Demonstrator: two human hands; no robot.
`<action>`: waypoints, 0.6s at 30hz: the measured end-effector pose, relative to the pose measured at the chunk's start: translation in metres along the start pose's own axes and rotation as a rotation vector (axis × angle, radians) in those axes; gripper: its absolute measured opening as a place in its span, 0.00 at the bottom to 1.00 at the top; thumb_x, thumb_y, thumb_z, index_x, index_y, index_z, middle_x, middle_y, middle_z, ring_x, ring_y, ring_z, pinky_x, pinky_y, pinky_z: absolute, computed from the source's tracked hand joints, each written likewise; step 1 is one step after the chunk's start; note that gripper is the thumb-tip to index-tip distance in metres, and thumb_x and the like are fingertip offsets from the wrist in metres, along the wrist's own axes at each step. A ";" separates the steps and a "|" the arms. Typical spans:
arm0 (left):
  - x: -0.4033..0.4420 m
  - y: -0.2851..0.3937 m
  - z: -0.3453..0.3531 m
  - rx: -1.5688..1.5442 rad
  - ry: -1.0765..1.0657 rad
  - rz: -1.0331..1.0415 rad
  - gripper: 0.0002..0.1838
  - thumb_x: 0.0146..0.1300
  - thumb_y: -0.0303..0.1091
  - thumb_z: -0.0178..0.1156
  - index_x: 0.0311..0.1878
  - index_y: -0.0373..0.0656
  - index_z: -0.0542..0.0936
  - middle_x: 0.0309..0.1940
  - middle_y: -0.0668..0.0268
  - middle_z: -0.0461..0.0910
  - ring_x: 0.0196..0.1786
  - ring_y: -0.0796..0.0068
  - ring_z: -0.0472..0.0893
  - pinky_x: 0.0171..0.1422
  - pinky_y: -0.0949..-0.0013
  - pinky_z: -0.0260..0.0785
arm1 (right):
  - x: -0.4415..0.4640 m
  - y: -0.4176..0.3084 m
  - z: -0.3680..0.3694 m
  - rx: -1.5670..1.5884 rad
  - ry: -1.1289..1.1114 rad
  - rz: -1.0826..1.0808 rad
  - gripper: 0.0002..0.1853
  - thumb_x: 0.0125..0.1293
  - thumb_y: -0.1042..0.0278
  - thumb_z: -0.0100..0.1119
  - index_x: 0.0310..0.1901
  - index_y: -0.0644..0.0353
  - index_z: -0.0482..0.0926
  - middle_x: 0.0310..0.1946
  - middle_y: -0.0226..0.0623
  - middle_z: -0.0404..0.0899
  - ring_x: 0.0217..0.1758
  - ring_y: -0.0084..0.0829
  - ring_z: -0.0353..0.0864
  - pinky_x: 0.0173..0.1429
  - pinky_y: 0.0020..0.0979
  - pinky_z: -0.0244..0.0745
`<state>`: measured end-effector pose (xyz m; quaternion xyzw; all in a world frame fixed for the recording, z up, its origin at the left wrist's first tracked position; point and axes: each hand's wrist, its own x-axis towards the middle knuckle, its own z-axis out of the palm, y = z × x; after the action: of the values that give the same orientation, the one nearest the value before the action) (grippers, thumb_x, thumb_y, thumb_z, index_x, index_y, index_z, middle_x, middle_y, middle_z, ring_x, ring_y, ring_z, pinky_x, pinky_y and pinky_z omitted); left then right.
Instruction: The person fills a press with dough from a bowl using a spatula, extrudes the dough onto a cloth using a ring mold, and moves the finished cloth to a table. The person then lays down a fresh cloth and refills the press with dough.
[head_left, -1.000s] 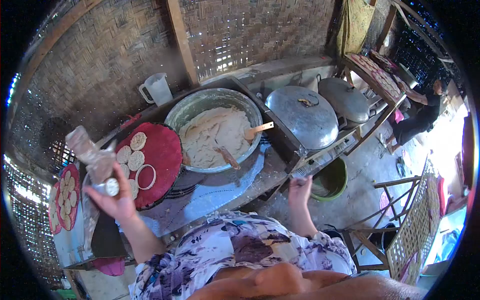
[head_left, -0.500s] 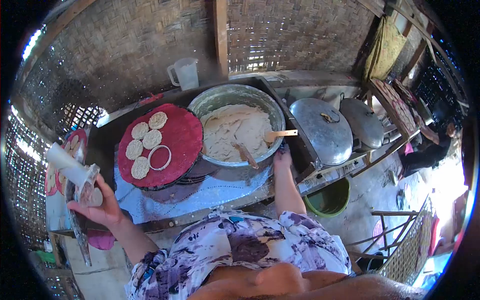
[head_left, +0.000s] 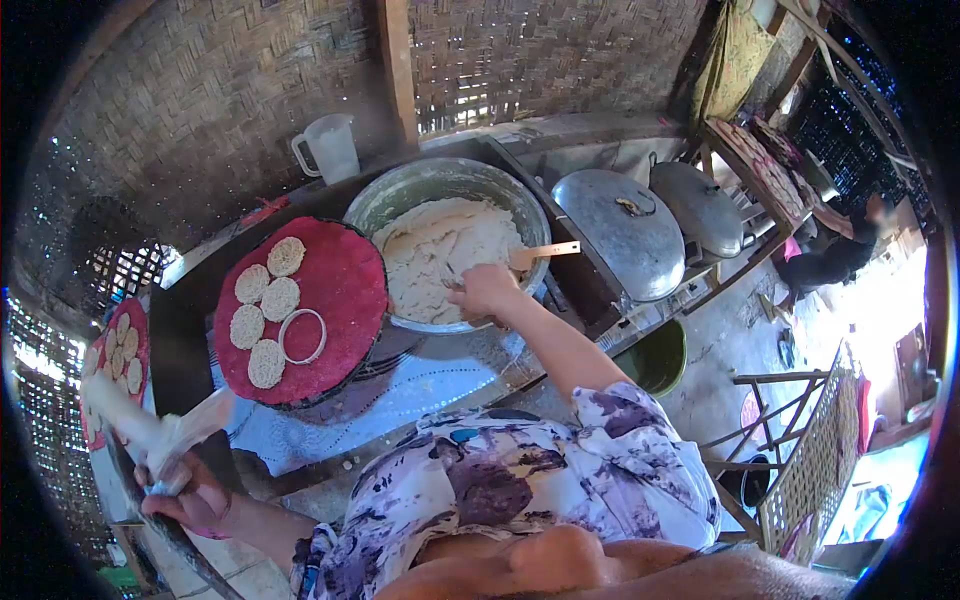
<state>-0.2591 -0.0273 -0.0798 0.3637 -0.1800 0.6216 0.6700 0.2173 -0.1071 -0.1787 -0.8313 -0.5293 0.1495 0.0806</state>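
At the near left, the left hand (head_left: 190,495) grasps the lower end of a translucent plastic tube (head_left: 130,418), whose blurred length tilts beyond the fingers toward the far left. Farther on, a red round tray (head_left: 345,290) bears five pale discs (head_left: 280,299) and a ring (head_left: 302,337). To its right, the right hand (head_left: 487,292) reaches over the near rim of a metal basin (head_left: 440,180) to the pale mixture (head_left: 435,235), fingers curled; whether they grasp anything cannot be told. A jug (head_left: 331,148) stands beyond the tray.
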 end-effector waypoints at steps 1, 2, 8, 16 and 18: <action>0.005 -0.004 0.002 -0.043 -0.083 -0.061 0.23 0.53 0.45 0.62 0.47 0.41 0.70 0.61 0.57 0.61 0.62 0.60 0.65 0.69 0.53 0.55 | 0.011 -0.004 0.004 -0.109 -0.180 0.059 0.20 0.50 0.54 0.60 0.39 0.61 0.80 0.39 0.46 0.79 0.45 0.40 0.78 0.47 0.36 0.73; 0.003 0.000 -0.006 0.097 0.020 0.003 0.19 0.56 0.42 0.61 0.45 0.42 0.69 0.59 0.58 0.63 0.62 0.60 0.64 0.68 0.54 0.57 | 0.019 0.000 0.011 -0.151 -0.232 0.037 0.20 0.48 0.53 0.61 0.37 0.61 0.81 0.39 0.45 0.79 0.44 0.39 0.79 0.47 0.36 0.74; 0.000 0.012 -0.036 0.265 0.147 0.122 0.18 0.58 0.46 0.58 0.47 0.49 0.68 0.58 0.61 0.65 0.64 0.60 0.61 0.67 0.49 0.53 | 0.031 0.042 0.009 -0.369 -0.285 -0.076 0.13 0.38 0.61 0.64 0.25 0.60 0.82 0.28 0.44 0.81 0.33 0.38 0.81 0.40 0.37 0.75; 0.019 -0.008 -0.074 0.105 0.040 0.077 0.16 0.60 0.42 0.56 0.48 0.48 0.68 0.56 0.64 0.66 0.62 0.63 0.63 0.66 0.51 0.51 | 0.081 0.117 -0.033 -0.439 -0.065 0.050 0.14 0.56 0.64 0.50 0.37 0.64 0.80 0.36 0.51 0.79 0.37 0.45 0.80 0.40 0.42 0.74; 0.024 -0.016 -0.080 0.058 0.028 0.066 0.16 0.60 0.41 0.56 0.49 0.47 0.68 0.56 0.65 0.66 0.62 0.63 0.63 0.67 0.50 0.50 | 0.088 0.113 -0.032 -0.373 -0.014 0.197 0.14 0.58 0.66 0.48 0.40 0.61 0.79 0.38 0.50 0.79 0.39 0.44 0.80 0.41 0.41 0.75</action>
<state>-0.2566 0.0476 -0.1212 0.3682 -0.1645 0.6534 0.6407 0.3600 -0.0751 -0.1957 -0.8785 -0.4645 0.0619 -0.0933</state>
